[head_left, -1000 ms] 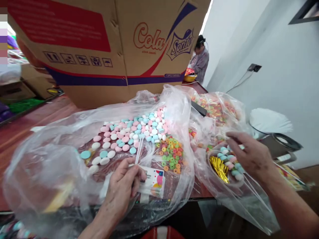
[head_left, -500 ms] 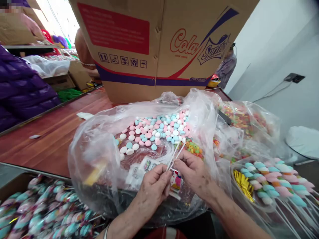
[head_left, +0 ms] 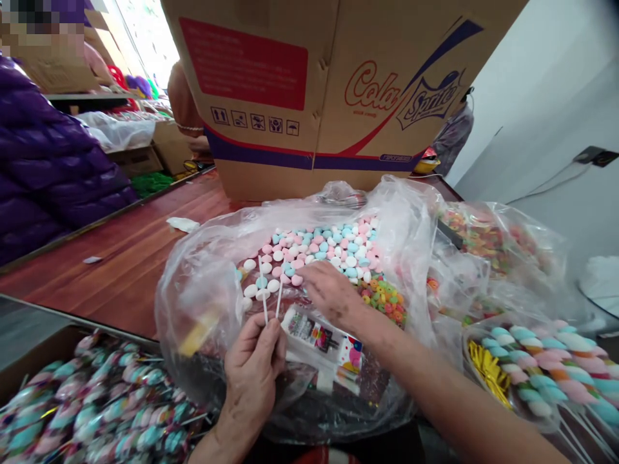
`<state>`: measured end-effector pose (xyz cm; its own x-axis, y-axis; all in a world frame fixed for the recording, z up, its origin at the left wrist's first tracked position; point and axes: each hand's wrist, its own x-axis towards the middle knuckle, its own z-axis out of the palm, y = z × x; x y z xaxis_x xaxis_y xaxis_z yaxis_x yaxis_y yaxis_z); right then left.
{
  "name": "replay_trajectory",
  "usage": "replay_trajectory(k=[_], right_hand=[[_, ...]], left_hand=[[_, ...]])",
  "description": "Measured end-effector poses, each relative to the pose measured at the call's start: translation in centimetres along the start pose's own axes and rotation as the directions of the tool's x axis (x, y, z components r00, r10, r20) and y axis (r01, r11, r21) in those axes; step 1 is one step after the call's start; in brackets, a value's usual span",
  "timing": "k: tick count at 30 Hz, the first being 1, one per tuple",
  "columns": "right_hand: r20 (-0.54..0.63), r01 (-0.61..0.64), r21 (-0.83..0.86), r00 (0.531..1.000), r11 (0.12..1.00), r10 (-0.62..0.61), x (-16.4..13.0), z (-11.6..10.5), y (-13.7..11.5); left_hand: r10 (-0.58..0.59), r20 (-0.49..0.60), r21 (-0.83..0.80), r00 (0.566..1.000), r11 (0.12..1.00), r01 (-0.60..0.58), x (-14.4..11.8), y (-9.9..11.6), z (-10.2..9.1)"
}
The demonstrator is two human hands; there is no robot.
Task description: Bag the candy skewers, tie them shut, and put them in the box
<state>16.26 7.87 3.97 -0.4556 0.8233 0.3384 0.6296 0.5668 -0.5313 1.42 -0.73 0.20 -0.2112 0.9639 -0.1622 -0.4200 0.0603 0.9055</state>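
My left hand [head_left: 254,367] pinches two thin white sticks [head_left: 264,298] that point up over an open clear plastic bag [head_left: 193,303]. Inside the bag lie several pink, blue and white round candies [head_left: 319,248] and a heap of small coloured ring candies [head_left: 384,299]. My right hand [head_left: 329,290] reaches into the bag, fingers spread low over the round candies; whether it holds one I cannot tell. A printed packet of sticks [head_left: 319,341] lies in the bag between my hands.
A big Cola Sprite carton [head_left: 309,84] stands behind the bag on the red-brown table [head_left: 120,258]. Finished wrapped candy skewers fill a box [head_left: 97,399] at lower left; more skewers [head_left: 546,361] and gold twist ties [head_left: 488,370] sit at right. A second candy bag [head_left: 493,238] lies beyond. A person stands far back.
My right hand let go of the sticks and moved up-left onto the round candies. My left hand keeps the sticks, now held more upright. The view shifted slightly right.
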Motion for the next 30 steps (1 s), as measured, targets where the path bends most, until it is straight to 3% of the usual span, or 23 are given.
replay_trajectory(k=[2, 5, 8, 13, 16, 23, 30], right_hand=[[0.136, 0.210, -0.109, 0.971, 0.972, -0.195, 2.2, 1.7, -0.3], [0.249, 0.469, -0.079, 0.864, 0.880, -0.438, 5.1, 4.8, -1.3], [0.288, 0.521, -0.045, 0.824, 0.852, -0.488, 7.2, 7.8, -2.0], [0.256, 0.437, -0.086, 0.878, 0.895, -0.404, 8.7, 10.1, -1.9], [0.225, 0.416, -0.141, 0.897, 0.898, -0.380, 8.2, 9.0, -0.8], [0.329, 0.515, -0.311, 0.847, 0.799, -0.419, 6.0, 3.8, 2.9], [0.301, 0.371, -0.527, 0.923, 0.765, -0.240, 3.4, -0.9, 5.6]], left_hand=[[0.035, -0.015, -0.004, 0.999, 0.999, -0.035, -0.1, -0.1, -0.2], [0.069, -0.047, -0.018, 0.997, 0.997, -0.069, -0.3, -0.1, -0.2], [0.060, -0.075, -0.026, 0.995, 0.998, -0.062, -0.2, 0.1, -0.1], [0.024, -0.066, -0.012, 0.998, 1.000, -0.024, 0.4, 0.3, 0.1], [-0.004, -0.072, -0.029, 0.997, 1.000, 0.002, 0.6, 0.1, 0.0], [-0.004, -0.039, -0.051, 0.999, 0.999, 0.002, 0.6, -0.3, -0.3], [-0.034, -0.010, 0.015, 0.999, 0.999, 0.034, 0.8, -0.6, -0.3]])
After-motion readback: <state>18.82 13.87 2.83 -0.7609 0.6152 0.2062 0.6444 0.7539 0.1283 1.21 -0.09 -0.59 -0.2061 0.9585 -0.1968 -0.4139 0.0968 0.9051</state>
